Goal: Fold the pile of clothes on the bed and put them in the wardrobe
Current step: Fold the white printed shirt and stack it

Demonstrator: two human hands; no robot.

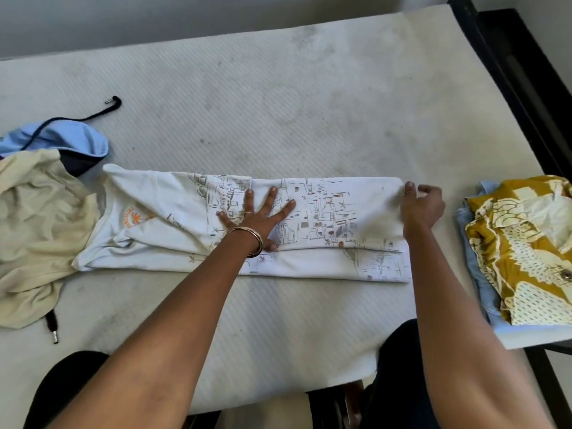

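A white printed T-shirt lies folded lengthwise into a long strip across the mattress. My left hand presses flat on the shirt's middle, fingers spread, bangles on the wrist. My right hand pinches the shirt's right end at its far corner. To the left lie a crumpled cream garment and a light blue hooded garment with a dark drawstring. At the right edge sits a folded stack with a mustard patterned cloth on top of light blue fabric.
A black bed frame runs along the mattress's right side. A second drawstring end pokes out under the cream garment. My dark-clothed knees are at the bed's near edge.
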